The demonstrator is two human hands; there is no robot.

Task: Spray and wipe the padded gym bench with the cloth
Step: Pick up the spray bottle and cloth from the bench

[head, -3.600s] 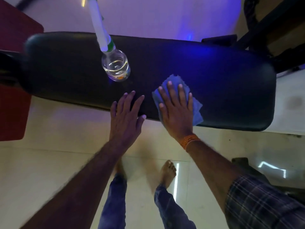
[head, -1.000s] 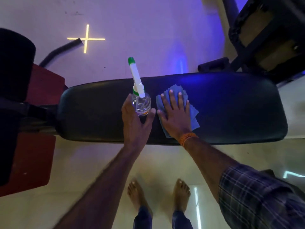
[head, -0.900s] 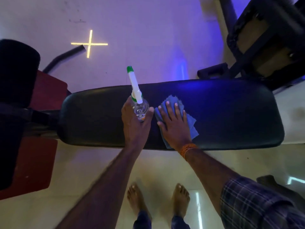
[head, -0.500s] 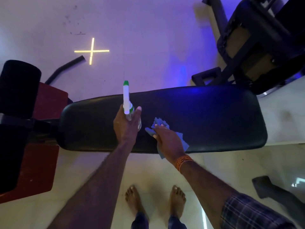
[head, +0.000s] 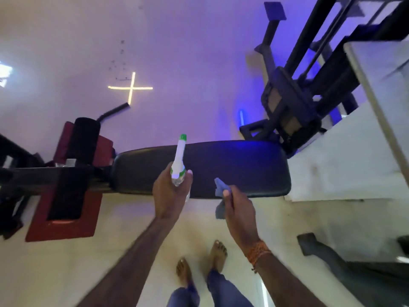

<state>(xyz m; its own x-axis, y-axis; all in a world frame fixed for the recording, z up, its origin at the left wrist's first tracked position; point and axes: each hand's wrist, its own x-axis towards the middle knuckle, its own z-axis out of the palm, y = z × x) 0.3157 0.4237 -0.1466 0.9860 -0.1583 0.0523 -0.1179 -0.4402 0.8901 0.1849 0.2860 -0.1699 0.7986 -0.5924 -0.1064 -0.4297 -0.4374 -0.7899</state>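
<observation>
Both hands have lifted off the padded bench [head: 243, 167]: my left hand [head: 169, 196] grips the spray bottle [head: 178, 161], my right hand [head: 238, 209] pinches the cloth [head: 220, 187] at its 3 o'clock. Risk: nozzle aims toward 12 o'clock; spray may overshoot.

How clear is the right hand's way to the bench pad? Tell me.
Yes, it looks reachable: the right hand, gripping the cloth, is at the bench pad's near edge, nothing between.
</observation>
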